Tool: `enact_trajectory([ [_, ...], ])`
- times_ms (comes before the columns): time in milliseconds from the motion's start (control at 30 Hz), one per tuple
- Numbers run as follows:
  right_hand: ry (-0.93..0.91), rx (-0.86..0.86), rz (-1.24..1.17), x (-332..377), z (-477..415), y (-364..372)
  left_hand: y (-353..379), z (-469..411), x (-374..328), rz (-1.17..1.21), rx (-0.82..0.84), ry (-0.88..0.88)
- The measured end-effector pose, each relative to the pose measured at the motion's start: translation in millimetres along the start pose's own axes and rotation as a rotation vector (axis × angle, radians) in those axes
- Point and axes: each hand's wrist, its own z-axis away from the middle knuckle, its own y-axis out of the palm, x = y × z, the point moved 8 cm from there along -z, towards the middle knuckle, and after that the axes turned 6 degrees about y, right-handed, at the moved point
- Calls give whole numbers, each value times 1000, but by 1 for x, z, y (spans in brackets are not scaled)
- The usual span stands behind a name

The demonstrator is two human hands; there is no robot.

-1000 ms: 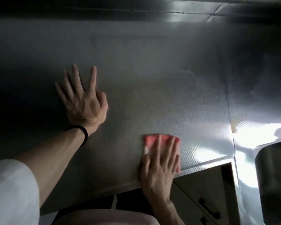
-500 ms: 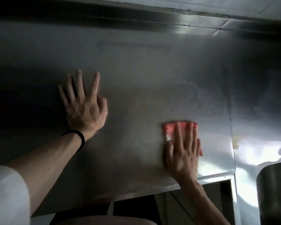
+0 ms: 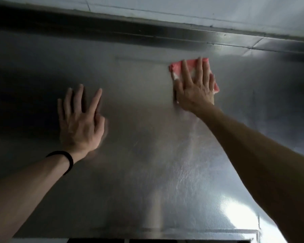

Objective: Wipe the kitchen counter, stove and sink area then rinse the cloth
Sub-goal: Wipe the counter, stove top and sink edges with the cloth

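Head view, right hand [image 3: 195,92] pressed flat, fingers straight, on pink cloth [image 3: 176,67] far across the steel counter [image 3: 147,172], left hand [image 3: 81,125] spread flat, holding nothing.

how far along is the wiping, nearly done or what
Done: a faint smeared track on the textured steel counter below the folded pink cloth suggests that strip is wiped. In hand: the right hand presses the cloth flat near the back edge; the left hand rests flat on the counter. To do: stove and sink, neither in view, and rinsing the cloth.
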Motion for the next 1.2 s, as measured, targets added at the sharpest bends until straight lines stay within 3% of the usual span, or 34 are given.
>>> enact_trajectory([
  [167, -40, -36, -28, 15, 19, 9, 4, -1, 1, -26, 21, -1],
  [367, -210, -73, -18, 4, 222, 52, -9, -15, -18, 152, 14, -110],
  [467, -141, -107, -62, -24, 298, 65, -13, -31, -68, 245, 2, -69],
  [633, -20, -172, -87, -50, 306, 55, 10, -50, -152, 258, 112, -2],
  [767, -26, -129, -33, -59, 254, 52, 28, -46, -160, 122, 127, 13],
  [1067, -78, -76, -34, -11, -41, -15, 28, -43, -164, 15, 75, 42],
  [1200, -43, -86, -64, -8, -60, -21, 27, -44, -164, 8, 70, 32],
])
